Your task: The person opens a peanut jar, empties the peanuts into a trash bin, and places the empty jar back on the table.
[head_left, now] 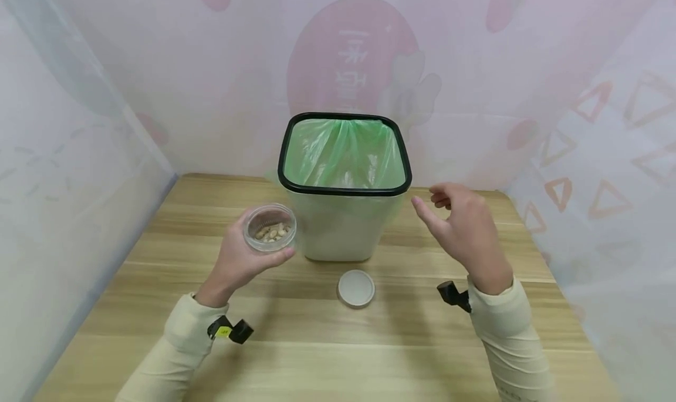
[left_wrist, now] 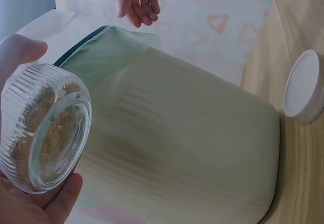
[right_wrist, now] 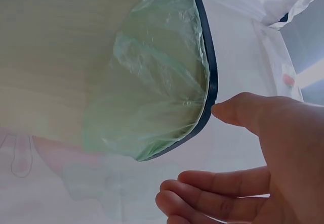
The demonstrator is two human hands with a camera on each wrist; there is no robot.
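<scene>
My left hand (head_left: pixel 236 262) grips a clear ribbed glass jar (head_left: pixel 256 214) around its side, in front of the bin's left edge. Pale nut-like pieces (head_left: pixel 272 233) lie inside the uncovered jar, its mouth tipped toward the head camera. In the left wrist view, the round base of the jar (left_wrist: pixel 59 133) faces the camera. My right hand (head_left: pixel 467 230) is held in the air right of the bin, holding nothing, thumb apart from its loosely bent fingers. The pale bin (head_left: pixel 340 229) has a black rim (head_left: pixel 343 191) and a green bag (head_left: pixel 311 149) lining it.
A round white lid (head_left: pixel 356 289) lies on the wooden table (head_left: pixel 338 361) in front of the bin. Behind the table hangs a pale printed curtain (head_left: pixel 237 85), and similar sheets stand at both sides.
</scene>
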